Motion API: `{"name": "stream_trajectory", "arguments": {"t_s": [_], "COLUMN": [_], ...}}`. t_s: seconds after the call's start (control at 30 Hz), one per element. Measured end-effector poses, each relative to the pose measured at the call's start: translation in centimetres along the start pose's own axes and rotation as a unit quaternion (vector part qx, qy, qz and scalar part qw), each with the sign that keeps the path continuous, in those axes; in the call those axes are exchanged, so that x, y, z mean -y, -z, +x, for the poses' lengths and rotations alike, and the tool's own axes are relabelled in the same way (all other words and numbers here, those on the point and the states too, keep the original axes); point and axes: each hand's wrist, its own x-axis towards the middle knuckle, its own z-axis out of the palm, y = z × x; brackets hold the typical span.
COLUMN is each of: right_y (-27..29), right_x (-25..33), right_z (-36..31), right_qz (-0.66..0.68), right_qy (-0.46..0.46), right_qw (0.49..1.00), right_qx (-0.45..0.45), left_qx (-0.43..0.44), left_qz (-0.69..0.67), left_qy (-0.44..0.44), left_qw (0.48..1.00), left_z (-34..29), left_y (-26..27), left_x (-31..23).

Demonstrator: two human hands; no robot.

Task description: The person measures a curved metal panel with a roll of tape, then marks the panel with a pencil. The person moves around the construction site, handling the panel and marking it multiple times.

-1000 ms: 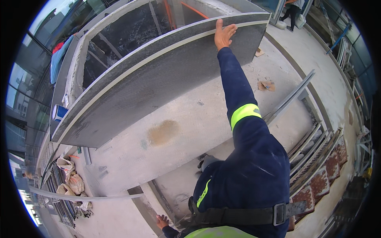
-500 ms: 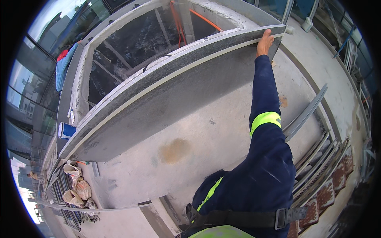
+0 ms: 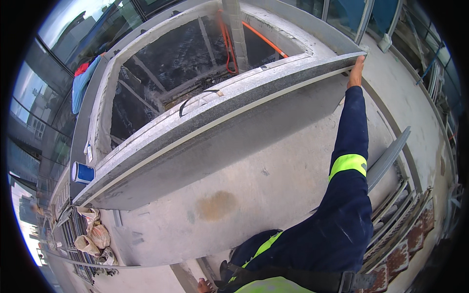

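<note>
My right hand [image 3: 356, 73] is at the far right end of a long grey stone-look panel [image 3: 234, 108]. Its fingers lie stretched along the panel's end, by the top corner. The panel stands on edge as the near side of a rectangular curb, with a pale strip running along its length. At the bottom edge, my left hand [image 3: 204, 285] shows only in part, low beside my body. Its fingers look slightly apart, and I see nothing in them. A blue and white can [image 3: 83, 173] rests near the panel's left end.
Behind the panel is a pit with dark walls [image 3: 166, 58] and an orange pipe [image 3: 266, 39]. Sacks [image 3: 95, 237] lie at left. A metal channel [image 3: 389, 157] and stacked metal pieces [image 3: 395, 229] are at right. Blue cloth [image 3: 84, 88] hangs over the far left edge.
My right hand has shifted from the panel's top edge onto its end corner, fingers straightened. My left hand has come into view at the bottom. The view has shifted slightly.
</note>
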Motion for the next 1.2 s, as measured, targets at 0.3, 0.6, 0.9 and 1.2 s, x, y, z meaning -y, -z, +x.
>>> {"name": "stream_trajectory", "arguments": {"t_s": [0.3, 0.6, 0.9, 1.2], "right_y": [-1.7, -8.3, -16.7, -26.1], "right_x": [1.6, 6.9, 14.3, 24.6], "right_z": [-4.8, -21.3, -44.8, -74.9], "right_qz": [-0.048, -0.089, -0.101, -0.12], "right_qy": [0.038, 0.02, 0.035, 0.03], "right_qw": [0.998, 0.996, 0.993, 0.98], "right_qx": [0.005, 0.002, 0.044, 0.155], "left_qx": [0.011, 0.054, 0.016, -0.059], "left_qz": [0.046, 0.03, 0.022, -0.131], "left_qy": [0.054, -0.032, -0.037, 0.198], "left_qw": [0.997, 0.998, 0.999, 0.97], "left_z": [-0.3, 7.5, 11.4, 10.2], "left_y": [-0.9, 5.6, 13.8, 31.9], "left_x": [2.1, 1.7, 8.5, 20.9]}}
